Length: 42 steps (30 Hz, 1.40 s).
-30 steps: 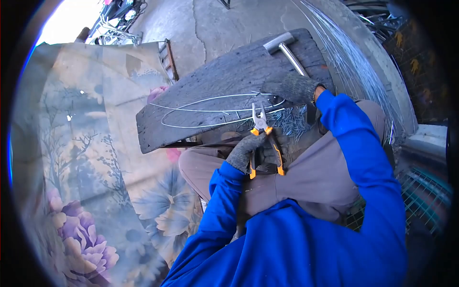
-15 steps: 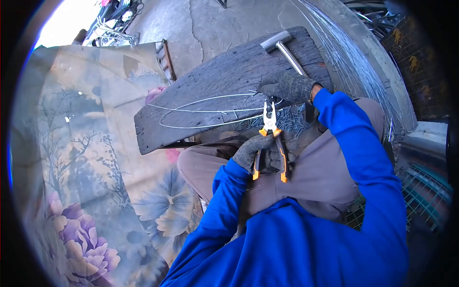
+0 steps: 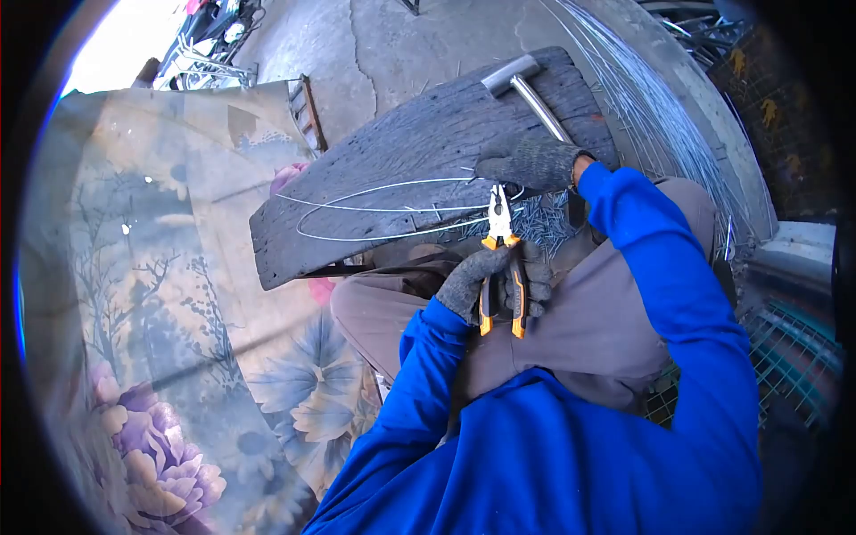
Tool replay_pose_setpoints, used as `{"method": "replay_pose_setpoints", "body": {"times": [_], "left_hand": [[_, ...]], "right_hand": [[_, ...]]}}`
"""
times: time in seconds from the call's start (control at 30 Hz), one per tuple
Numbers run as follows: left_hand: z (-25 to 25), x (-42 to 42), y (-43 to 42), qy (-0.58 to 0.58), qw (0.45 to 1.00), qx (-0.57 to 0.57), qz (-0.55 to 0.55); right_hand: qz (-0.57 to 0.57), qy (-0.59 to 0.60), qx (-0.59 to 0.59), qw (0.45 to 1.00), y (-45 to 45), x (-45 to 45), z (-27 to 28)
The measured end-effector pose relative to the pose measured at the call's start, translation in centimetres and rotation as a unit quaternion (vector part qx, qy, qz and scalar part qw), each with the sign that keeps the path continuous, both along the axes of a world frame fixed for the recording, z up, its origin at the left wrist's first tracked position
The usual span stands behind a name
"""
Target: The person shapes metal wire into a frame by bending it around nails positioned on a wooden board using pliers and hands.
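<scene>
My left hand [image 3: 479, 283], in a dark grey knit glove, is wrapped round the orange-and-black handles of a pair of combination pliers [image 3: 502, 234]. The plier jaws point away from me, just below my right hand [image 3: 530, 163]. That hand, gloved too, is closed with its fingers pointing left over a long bent steel wire [image 3: 357, 237]. Loops of this wire stretch left across a dark wooden plank [image 3: 392, 147]. Where the wire lies between my fingers and the jaws is partly hidden.
A metal hammer [image 3: 513, 76] lies on the plank beyond my right hand. Many short cut wire pieces [image 3: 557, 223] lie by the plank's near edge. Long wire rods [image 3: 655, 116] lie at right. A flower-printed sheet [image 3: 214, 294] covers the floor at left.
The plier handles have come closer together in my left hand, and its fingers now wrap round them. My right hand has shifted slightly left, its fingers straighter.
</scene>
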<state>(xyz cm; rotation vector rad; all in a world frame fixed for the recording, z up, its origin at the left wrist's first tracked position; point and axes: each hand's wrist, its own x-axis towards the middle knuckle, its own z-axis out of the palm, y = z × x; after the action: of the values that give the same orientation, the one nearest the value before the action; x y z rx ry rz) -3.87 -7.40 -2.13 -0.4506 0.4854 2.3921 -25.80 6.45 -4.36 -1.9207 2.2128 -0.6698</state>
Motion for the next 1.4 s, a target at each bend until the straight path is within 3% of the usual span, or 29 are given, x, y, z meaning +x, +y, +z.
{"method": "replay_pose_setpoints", "body": {"times": [0.1,0.17,0.2,0.27,0.6,0.67,0.77,0.87,1.0,1.07,1.1,1.17,1.2,1.27,1.4], "left_hand": [[-0.1,0.1,-0.1,-0.012,1.000,0.000,-0.007],[-0.2,0.0,-0.3,0.003,1.000,0.005,-0.017],[-0.3,0.0,-0.4,0.018,0.999,0.010,-0.025],[-0.1,-0.1,-0.3,0.009,1.000,0.015,-0.025],[0.5,-0.2,0.2,-0.007,1.000,0.011,-0.008],[0.3,-0.1,0.2,-0.006,1.000,0.008,-0.005],[-0.3,-0.2,0.3,0.007,0.999,0.034,0.007],[-0.4,-0.1,0.9,0.021,0.996,0.079,0.036],[0.0,0.7,1.6,-0.012,0.992,0.105,0.064],[0.2,1.1,1.8,-0.009,0.997,0.062,0.046],[0.5,1.4,2.0,-0.006,0.999,0.019,0.029],[1.4,2.1,3.0,-0.050,0.998,0.026,0.034],[1.6,2.5,3.6,-0.061,0.997,0.032,0.043],[2.2,2.9,4.7,-0.073,0.995,0.039,0.051],[2.4,3.5,4.6,-0.055,0.997,0.001,0.045]], "right_hand": [[0.006,0.002,-0.021,1.000,-0.2,0.0,0.5],[-0.046,-0.158,0.073,0.984,-0.2,-0.1,1.3],[-0.046,-0.158,0.073,0.984,-0.2,-0.3,0.6],[0.017,0.009,-0.046,0.999,-0.2,-0.6,-0.6],[0.021,-0.003,-0.058,0.998,-0.1,-0.6,-0.6],[-0.041,-0.181,0.060,0.981,-0.1,-0.3,0.7],[-0.026,-0.095,0.008,0.995,-0.2,-0.4,-1.0],[-0.029,-0.087,-0.033,0.995,-1.1,-0.6,-1.7],[-0.027,-0.103,0.060,0.993,-1.8,-0.5,-1.0],[0.014,-0.033,-0.106,0.994,-2.5,-0.6,-3.4],[0.013,-0.035,-0.106,0.994,-2.7,-0.1,-2.1],[-0.030,-0.293,0.128,0.947,-3.6,0.8,0.2],[-0.032,-0.295,0.128,0.946,-3.7,1.0,-0.2],[0.089,-0.024,-0.004,0.996,-4.1,1.4,-1.5],[0.087,-0.013,-0.055,0.995,-4.6,1.9,-2.8]]}}
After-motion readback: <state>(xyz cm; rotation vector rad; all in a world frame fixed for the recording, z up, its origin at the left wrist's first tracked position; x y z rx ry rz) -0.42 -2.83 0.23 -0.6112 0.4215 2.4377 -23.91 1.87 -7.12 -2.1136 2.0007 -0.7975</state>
